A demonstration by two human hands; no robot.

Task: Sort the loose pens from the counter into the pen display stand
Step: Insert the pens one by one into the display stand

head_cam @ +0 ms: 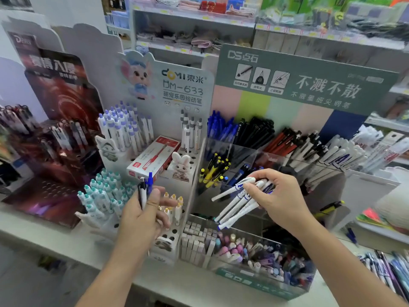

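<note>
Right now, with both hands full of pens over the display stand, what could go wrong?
1. The right hand holds a fanned bundle of white pens in a loose grip; one may slip into the eraser tray below.
2. The left hand holds two unlike pens, white and blue, so a mis-sort seems possible.
3. The left forearm hovers near the teal-capped pens and could knock them.

white pens with blue print (240, 201), yellow-black pens (213, 171), red box (155, 157)
</note>
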